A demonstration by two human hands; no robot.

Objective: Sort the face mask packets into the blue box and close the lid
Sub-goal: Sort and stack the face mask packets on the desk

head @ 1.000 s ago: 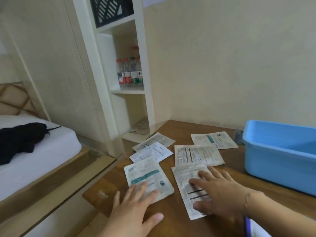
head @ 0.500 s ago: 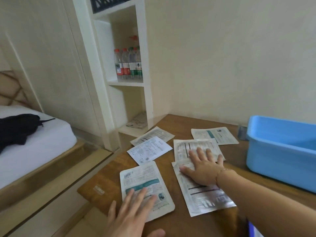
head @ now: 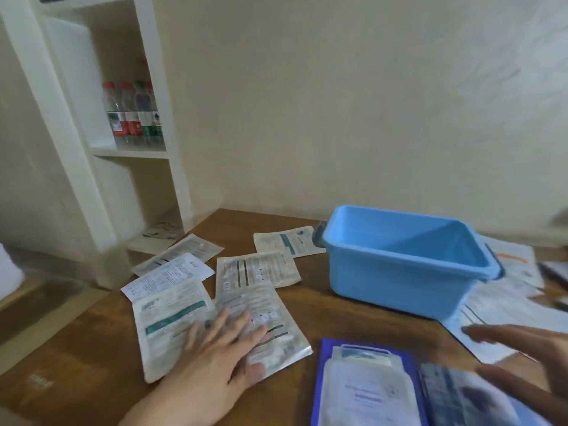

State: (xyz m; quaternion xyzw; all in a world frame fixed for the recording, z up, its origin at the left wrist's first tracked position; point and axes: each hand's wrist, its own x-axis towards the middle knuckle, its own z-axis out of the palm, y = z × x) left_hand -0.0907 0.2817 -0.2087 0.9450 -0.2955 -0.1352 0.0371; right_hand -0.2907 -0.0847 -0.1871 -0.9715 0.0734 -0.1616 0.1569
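Left hand: fingers spread flat, pressing two overlapping packets, lower centre.
Right hand: fingers extended, holding nothing, lower right, blurred.
Box: open, right of centre.

Ahead of my left fingers packets crowd the desk; the blue box stands open-topped to their right.

Left hand lies flat with fingers spread; right hand hovers, blurred, fingers extended.

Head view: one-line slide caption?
Left hand presses flat on two mask packets; open blue box sits empty beside them.
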